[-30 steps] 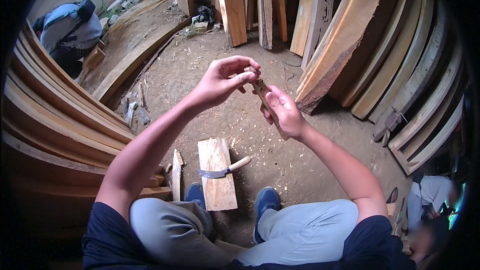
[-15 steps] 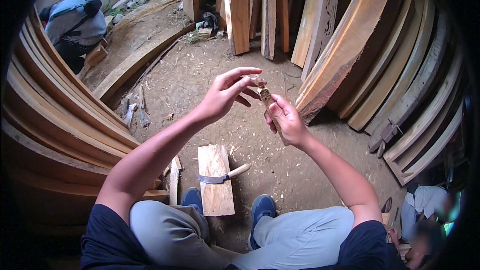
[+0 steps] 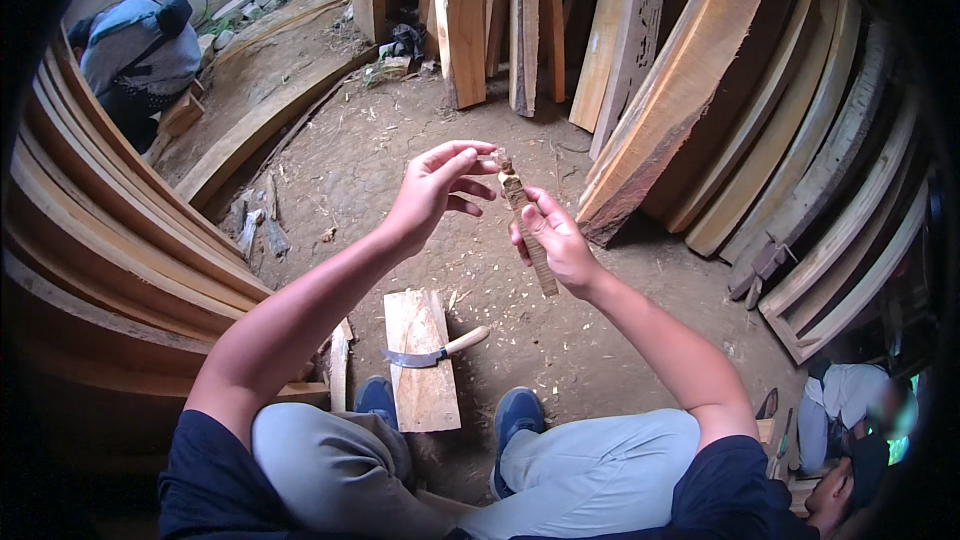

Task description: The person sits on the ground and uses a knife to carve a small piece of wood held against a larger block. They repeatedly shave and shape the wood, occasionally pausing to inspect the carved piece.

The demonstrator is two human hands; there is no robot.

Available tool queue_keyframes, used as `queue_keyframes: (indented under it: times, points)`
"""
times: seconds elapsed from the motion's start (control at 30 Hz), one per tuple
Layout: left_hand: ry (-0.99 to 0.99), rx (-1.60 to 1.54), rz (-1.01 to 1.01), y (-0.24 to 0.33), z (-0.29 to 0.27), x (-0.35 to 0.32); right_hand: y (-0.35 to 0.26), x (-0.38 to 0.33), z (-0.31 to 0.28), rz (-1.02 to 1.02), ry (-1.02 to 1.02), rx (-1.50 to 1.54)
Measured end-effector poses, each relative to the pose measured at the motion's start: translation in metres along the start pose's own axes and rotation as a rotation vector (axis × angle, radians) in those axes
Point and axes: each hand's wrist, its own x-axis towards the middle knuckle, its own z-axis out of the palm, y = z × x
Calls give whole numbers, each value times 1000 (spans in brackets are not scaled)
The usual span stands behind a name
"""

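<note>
My right hand (image 3: 565,252) is wrapped round a slim brown carved wooden stick (image 3: 514,196), ridged along its length, with a pale notched band below its darker top. The stick leans slightly, its lower end showing beneath my fingers. At its top, my left hand (image 3: 428,190) pinches with thumb and forefinger, the other fingers loosely curled. What lies in that pinch is too small to make out. Below my hands, between my shoes, a pale wooden block (image 3: 425,405) lies on the ground. Across it rests a knife (image 3: 420,359) with a curved blade and light wooden handle, touched by neither hand.
Long planks (image 3: 130,210) stack along the left, and tall boards (image 3: 680,90) lean at the back and right. Wood chips litter the dirt floor (image 3: 350,200). One person (image 3: 140,55) bends at the far left; other people (image 3: 840,410) are at the lower right.
Both hands and the stick have shifted slightly left in the picture, as has the whole scene. More of the stick's lower end shows below my right hand. The knife still rests on the block.
</note>
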Motion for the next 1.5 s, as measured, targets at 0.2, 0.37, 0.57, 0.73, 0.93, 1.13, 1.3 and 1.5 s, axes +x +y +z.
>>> queue_keyframes:
  times: [0.2, 0.37, 0.57, 0.73, 0.93, 1.13, 1.3, 1.5]
  points:
    - [141, 241, 11, -18, -1, -4, 2, 4, -4, -17, 50, 85]
    - [175, 297, -67, -28, 3, -13, -1, 6, -12, -33, 140, 315]
    - [73, 276, -105, -37, 10, -23, 10, 14, -30, -49, 238, 425]
    - [48, 238, -137, -45, 12, -25, 16, 11, -45, -100, 260, 449]
    - [-27, 180, -145, -55, 8, -31, 17, 11, -55, -143, 326, 497]
    - [-71, 215, -155, -54, 7, -37, 23, 18, -83, -194, 383, 585]
    - [-101, 218, -148, -56, 7, -29, 14, 14, -100, -248, 486, 590]
    - [109, 304, -199, -86, -6, -38, 56, 30, -128, -193, 514, 612]
